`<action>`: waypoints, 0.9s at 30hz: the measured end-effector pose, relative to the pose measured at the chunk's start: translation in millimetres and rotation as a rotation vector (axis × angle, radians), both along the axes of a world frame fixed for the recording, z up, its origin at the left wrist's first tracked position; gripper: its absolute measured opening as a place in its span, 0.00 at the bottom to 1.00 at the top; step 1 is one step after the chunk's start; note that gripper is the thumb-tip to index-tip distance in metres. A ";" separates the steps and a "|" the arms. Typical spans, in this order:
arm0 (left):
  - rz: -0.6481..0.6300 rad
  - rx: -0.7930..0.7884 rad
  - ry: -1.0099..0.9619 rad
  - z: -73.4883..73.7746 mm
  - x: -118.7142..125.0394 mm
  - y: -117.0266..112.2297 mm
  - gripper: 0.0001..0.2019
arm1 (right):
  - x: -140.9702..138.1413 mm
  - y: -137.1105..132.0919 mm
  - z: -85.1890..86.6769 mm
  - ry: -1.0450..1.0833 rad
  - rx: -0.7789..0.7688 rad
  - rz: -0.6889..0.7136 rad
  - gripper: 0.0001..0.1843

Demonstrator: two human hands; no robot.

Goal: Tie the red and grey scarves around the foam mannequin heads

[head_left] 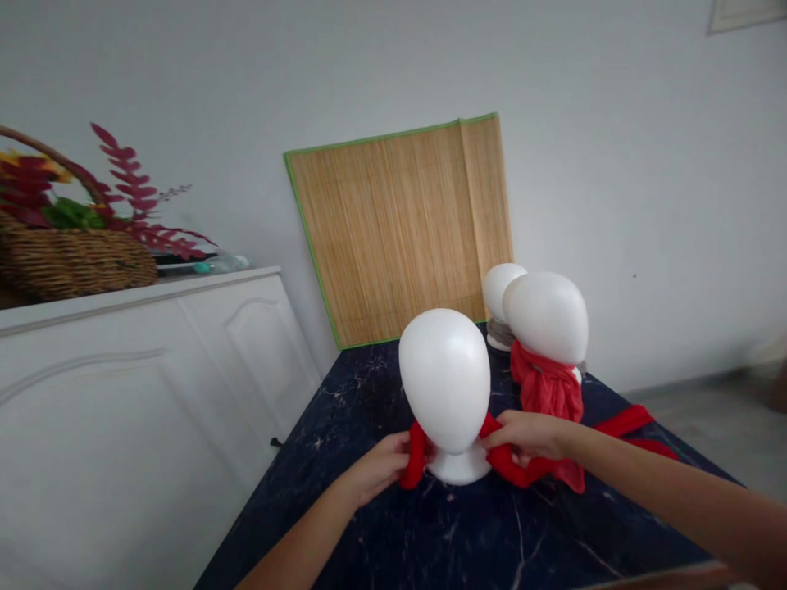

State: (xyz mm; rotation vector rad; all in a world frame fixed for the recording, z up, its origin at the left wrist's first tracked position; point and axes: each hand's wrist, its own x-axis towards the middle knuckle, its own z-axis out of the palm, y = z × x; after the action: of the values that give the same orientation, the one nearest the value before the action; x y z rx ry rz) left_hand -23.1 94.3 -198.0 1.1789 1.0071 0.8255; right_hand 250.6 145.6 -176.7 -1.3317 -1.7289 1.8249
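A white foam head (446, 385) stands on the dark marbled table (381, 524) in front of me. A red scarf (513, 467) runs around its neck from behind. My left hand (381, 467) is closed on the scarf's left end beside the base. My right hand (529, 434) is closed on the scarf's right part, close to the neck. Behind on the right stands a second foam head (547, 315) with a red scarf (550, 389) tied on it, and a third head (498, 287) partly hidden behind that.
A bamboo mat with green edging (399, 221) leans against the wall at the table's far end. A white cabinet (141, 385) on the left carries a wicker basket (70, 258) of red leaves. Floor shows at the right.
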 end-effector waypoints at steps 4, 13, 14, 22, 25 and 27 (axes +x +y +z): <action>0.075 0.084 -0.012 -19.0 26.3 -6.7 0.17 | -28.7 -30.9 -20.3 0.315 -0.209 -0.223 0.15; 0.156 0.302 0.124 -25.6 46.2 -13.1 0.19 | -45.8 -68.0 -17.1 0.621 -0.354 -0.402 0.06; 0.167 0.328 0.154 -27.1 47.6 -11.7 0.19 | -47.6 -68.8 -18.6 0.621 -0.369 -0.411 0.05; 0.242 0.432 0.288 -37.2 52.5 -3.3 0.17 | -46.9 -66.5 -28.5 0.483 -0.185 -0.328 0.05; 0.276 0.418 0.300 -39.3 54.3 -5.5 0.15 | -42.3 -64.5 -32.9 0.232 0.151 -0.194 0.13; 0.277 0.405 0.290 -40.1 55.6 -7.9 0.16 | -41.9 -63.3 -39.7 0.100 0.355 -0.149 0.17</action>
State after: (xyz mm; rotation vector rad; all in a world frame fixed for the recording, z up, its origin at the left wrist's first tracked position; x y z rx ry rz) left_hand 32.5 86.4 -238.1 1.5572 1.2997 1.1364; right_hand 208.7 82.3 -216.4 -1.1684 -1.7479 1.3985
